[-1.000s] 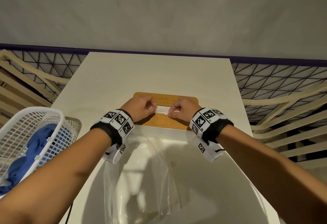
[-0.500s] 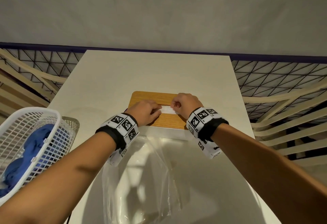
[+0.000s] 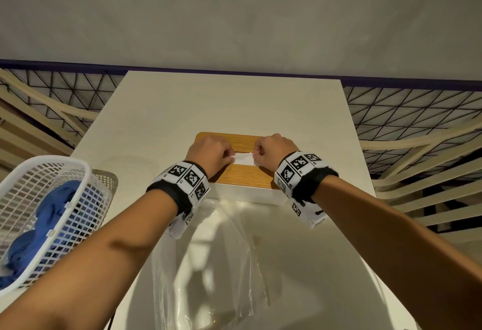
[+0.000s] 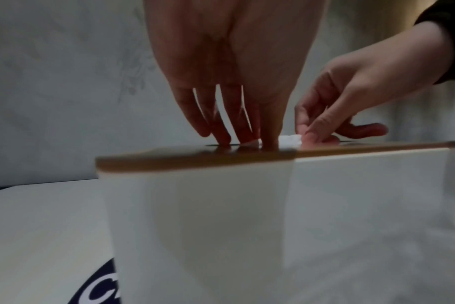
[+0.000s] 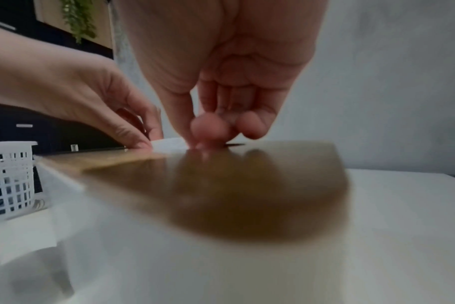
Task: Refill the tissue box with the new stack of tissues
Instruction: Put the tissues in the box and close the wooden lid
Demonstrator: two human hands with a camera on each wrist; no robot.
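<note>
Left hand [image 3: 210, 156] and right hand [image 3: 271, 151] both pinch the white tissue [image 3: 243, 159] at the wooden lid [image 3: 245, 177] slot of the tissue box [image 4: 247, 205].

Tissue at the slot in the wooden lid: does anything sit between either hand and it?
Nothing visible does. The left hand and right hand both touch the tissue poking up through the slot in the wooden lid, with the lid bare around them.
</note>
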